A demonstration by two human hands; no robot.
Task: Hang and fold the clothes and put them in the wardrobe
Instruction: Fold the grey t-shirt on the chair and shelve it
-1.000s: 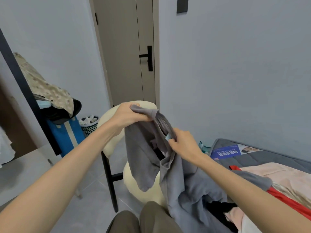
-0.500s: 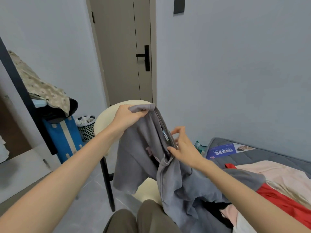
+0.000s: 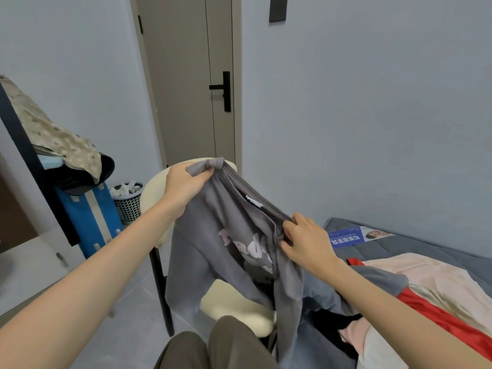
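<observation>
Since no hanger or wardrobe shows in the head view, the task looks early: the grey top (image 3: 226,235) is only being opened out, neither folded nor hung. Judging by the heap (image 3: 426,278) of pink, red and pale garments on the bed (image 3: 431,247) right of the chair (image 3: 153,193), most of the clothes are yet to be done. Nothing visibly finished, and whether anything is already stowed cannot be told.

Top: held in the air in front of the chair, above the person's knees. Neckline is stretched between both hands, with the pale print facing the camera. Lower part trails down and right toward the heap. An inside label shows at the collar.

Left grip (image 3: 183,183): arm reaches forward, hand raised in front of the chair back. Fingers are curled tight round the ribbed collar edge, bunching it.

Right grip (image 3: 306,241): lower, to the right of the chair. Thumb and fingers pinch the other side of the neckline, knuckles up. Both grips are closed on the top and hold nothing else.

Judgement: the current step is squaring the top up by its neckline before a fold or a hanger. Remaining: finish this one, work through the heap, stow everything.
</observation>
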